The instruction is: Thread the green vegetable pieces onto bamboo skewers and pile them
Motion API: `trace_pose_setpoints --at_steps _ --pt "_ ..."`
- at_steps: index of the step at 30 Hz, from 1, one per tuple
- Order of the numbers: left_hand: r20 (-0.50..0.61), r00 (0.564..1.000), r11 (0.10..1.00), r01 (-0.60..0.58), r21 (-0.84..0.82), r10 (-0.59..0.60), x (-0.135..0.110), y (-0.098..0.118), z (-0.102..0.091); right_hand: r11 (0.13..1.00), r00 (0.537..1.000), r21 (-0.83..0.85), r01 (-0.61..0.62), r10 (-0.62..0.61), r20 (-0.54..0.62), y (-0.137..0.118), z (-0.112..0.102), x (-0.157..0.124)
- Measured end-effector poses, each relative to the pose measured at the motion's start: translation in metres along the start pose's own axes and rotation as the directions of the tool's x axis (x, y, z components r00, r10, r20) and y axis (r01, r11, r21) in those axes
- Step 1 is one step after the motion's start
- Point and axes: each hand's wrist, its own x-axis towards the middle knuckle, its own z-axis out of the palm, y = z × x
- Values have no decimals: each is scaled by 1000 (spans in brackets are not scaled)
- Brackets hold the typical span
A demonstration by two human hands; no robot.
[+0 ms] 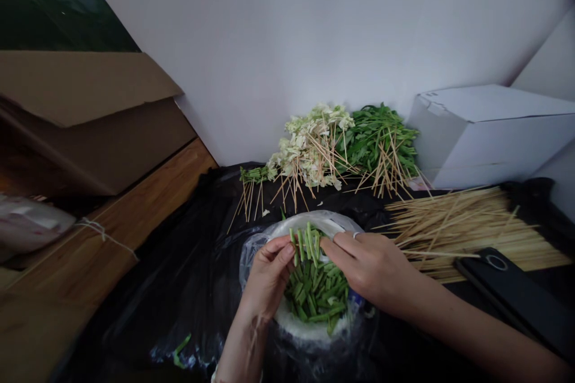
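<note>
Several cut green bean pieces [309, 242] stand side by side in a row between my two hands, above a bowl. My left hand [269, 272] is closed, with thumb and forefinger pinching the left end of the row. Closed at the row's right end is my right hand [366, 266], a ring on one finger; whether a skewer runs through the pieces is hidden. Below them, a bowl [294, 328] lined with clear plastic holds many more cut green beans [314, 293].
Skewered pale cabbage [309, 137] and leafy greens [381, 131] lie against the wall. Bare bamboo skewers [462, 221] and a black phone [516, 299] are at right, near a white box [489, 131]. A cardboard box [99, 131] stands left. Black plastic sheeting [179, 287] covers the surface.
</note>
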Motion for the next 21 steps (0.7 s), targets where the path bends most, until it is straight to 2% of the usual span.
trace_pose_setpoints --at_steps 12,14,16,18,19,21 --pt "-21 1000 1000 -5 31 5 2 -5 -2 1000 1000 -9 -11 11 6 1 1 0" --pt "-18 1000 996 -18 93 19 2 -6 -7 1000 1000 0 -3 3 11 2 1 0" --pt "5 998 964 -57 260 57 2 -7 -14 1000 1000 -4 -3 3 6 5 1 -1" --pt "62 994 842 -105 529 85 1 -9 -21 1000 1000 -20 -16 16 -1 8 0 -1" --pt "104 991 727 -130 674 82 0 -10 -23 999 1000 -27 -25 25 0 9 -1 -2" --pt "177 983 414 -181 892 50 -2 -13 -25 999 999 -31 -36 36 6 11 -2 -3"
